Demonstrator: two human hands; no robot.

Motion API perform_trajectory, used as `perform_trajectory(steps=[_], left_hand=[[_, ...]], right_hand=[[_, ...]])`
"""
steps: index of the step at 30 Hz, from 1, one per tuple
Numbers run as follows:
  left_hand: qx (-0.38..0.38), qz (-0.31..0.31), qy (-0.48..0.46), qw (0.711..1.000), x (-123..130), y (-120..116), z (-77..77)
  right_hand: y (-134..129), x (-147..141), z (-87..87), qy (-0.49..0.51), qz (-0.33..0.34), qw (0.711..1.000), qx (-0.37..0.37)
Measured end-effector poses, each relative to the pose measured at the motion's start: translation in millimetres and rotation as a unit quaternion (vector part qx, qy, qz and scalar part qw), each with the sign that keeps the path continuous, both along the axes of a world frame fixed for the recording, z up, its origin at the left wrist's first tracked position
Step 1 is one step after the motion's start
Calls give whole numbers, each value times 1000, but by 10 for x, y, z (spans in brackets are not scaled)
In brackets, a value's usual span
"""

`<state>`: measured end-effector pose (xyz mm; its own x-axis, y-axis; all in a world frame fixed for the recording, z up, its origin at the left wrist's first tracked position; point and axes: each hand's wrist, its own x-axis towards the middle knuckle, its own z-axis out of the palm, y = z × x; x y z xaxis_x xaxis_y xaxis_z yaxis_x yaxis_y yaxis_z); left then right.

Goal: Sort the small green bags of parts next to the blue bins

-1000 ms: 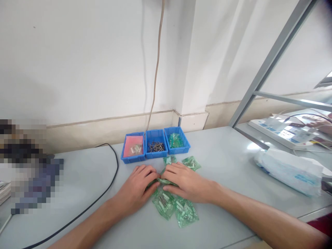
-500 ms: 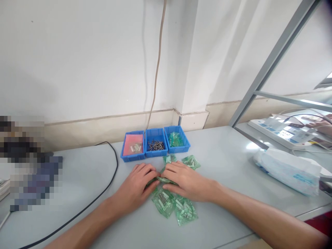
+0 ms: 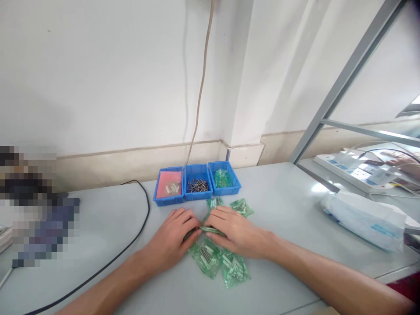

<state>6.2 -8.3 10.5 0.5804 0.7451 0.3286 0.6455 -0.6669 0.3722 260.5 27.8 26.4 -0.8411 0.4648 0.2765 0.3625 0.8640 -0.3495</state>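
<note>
My left hand (image 3: 175, 234) and my right hand (image 3: 231, 229) meet over the table, both closed on one green plastic bag (image 3: 210, 229) that is pinched between thumbs and fingers. Most of this bag is hidden by the hands. Below them lie two flat green bags, one with screws and pale plugs (image 3: 206, 256), the other with pale pieces (image 3: 234, 267). Beyond my right hand rest two more filled green bags, one partly covered by my fingers (image 3: 215, 202) and one to its right (image 3: 242, 206).
Three blue bins stand in a row by the wall: one with a pink sheet and pale pieces (image 3: 169, 199), one with screws (image 3: 198, 186), one with green bags (image 3: 222, 178). A black cable (image 3: 144, 214) curves at left. A soft white pack (image 3: 364, 221) and metal frame (image 3: 311, 131) are right.
Both hands stay almost in place, still gripping the green bag, whose visible edge has shifted slightly between the fingers. The view has tilted a little.
</note>
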Motion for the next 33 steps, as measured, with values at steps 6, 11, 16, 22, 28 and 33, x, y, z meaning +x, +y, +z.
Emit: perform_trajectory(steps=[6,11,16,22,28,33], left_hand=[[-2,0,4,1000,-8,-20,-6],[-4,2,-2,1000,-9,-19,-3],[0,8,-27,1000,-15,-18,-2],[12,-11,-43,999,-17,-30,15],[40,-33,-43,998,-17,-40,9],[38,-20,-41,998,-6,-37,11]], right_hand=[[-16,14,17,53,-15,998,-21],[-20,16,6,72,-22,997,-29],[-52,19,59,49,-73,994,-59],[-9,30,-27,32,-47,998,-26],[0,17,-52,44,-15,999,-8],[-56,16,54,71,-55,995,-43]])
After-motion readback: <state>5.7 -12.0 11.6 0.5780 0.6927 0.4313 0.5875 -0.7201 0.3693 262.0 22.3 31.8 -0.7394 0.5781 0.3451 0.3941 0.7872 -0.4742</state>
